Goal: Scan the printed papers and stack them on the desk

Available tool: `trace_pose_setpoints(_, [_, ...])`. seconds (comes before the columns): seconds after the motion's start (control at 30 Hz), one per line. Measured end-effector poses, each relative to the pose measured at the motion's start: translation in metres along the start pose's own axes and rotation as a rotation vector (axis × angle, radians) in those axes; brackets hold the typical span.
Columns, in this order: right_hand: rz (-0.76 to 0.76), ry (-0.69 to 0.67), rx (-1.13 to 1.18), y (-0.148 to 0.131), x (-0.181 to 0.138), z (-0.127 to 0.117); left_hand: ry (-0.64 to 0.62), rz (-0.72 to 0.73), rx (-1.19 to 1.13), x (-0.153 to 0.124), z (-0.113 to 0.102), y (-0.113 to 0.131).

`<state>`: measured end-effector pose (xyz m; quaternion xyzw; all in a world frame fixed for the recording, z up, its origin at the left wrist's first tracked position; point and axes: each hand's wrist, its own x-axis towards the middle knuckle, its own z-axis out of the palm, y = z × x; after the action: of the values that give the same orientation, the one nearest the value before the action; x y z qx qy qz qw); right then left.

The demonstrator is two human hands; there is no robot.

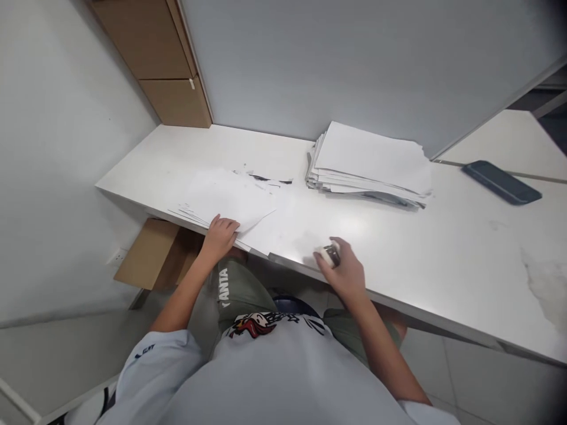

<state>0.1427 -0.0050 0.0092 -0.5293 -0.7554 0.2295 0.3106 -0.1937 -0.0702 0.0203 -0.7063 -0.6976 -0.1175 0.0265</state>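
My left hand (220,235) rests at the near edge of the white desk (443,260), fingers curled over the corner of a loose spread of white sheets (225,198). My right hand (343,268) is closed around a small white and dark object, likely a stapler (328,255), held just above the desk's front edge. A thick, uneven stack of paper (370,165) lies further back, to the right of the loose sheets.
A dark phone (500,182) lies face down on the adjoining desk at the far right. A grey partition (354,59) backs the desk. A wooden cabinet (163,65) stands at the back left, and a cardboard box (153,254) sits under the desk.
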Motion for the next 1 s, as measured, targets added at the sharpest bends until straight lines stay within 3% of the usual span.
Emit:
trace_pose_setpoints(0.07, [0.179,0.077,0.098,0.003,-0.005,-0.008,0.128,-0.005,-0.060,0.001,0.000,-0.002])
trace_pose_setpoints(0.17, [0.357,0.178,0.205,0.012,-0.021,-0.017,0.450,-0.086,-0.194,0.003,0.003,0.002])
trace_pose_setpoints(0.3, [0.456,0.287,0.355,0.018,-0.041,-0.019,1.020,-0.492,-0.601,0.016,-0.005,0.025])
trace_pose_setpoints(0.33, [0.464,0.303,0.398,0.017,-0.044,-0.018,1.121,-0.593,-0.761,0.021,-0.009,0.032])
trace_pose_setpoints(0.4, [0.473,0.306,0.492,0.014,-0.050,-0.015,1.197,-0.689,-1.100,0.029,-0.017,0.048])
trace_pose_setpoints(0.53, [0.475,0.170,0.715,0.000,-0.058,-0.013,0.998,-0.688,-1.589,0.037,-0.012,0.089])
trace_pose_setpoints(0.63, [0.515,0.035,0.932,-0.013,-0.062,-0.012,0.746,-0.832,-1.787,0.035,0.008,0.130])
trace_pose_setpoints(0.7, [0.570,0.014,1.061,-0.018,-0.066,-0.010,0.615,-0.960,-1.895,0.031,0.020,0.158])
trace_pose_setpoints(0.8, [0.667,0.017,1.153,-0.014,-0.077,-0.004,0.494,-1.052,-2.017,0.021,0.031,0.194])
trace_pose_setpoints(1.0, [0.730,0.073,1.211,0.009,-0.102,-0.008,0.214,-0.909,-1.985,-0.002,0.041,0.226])
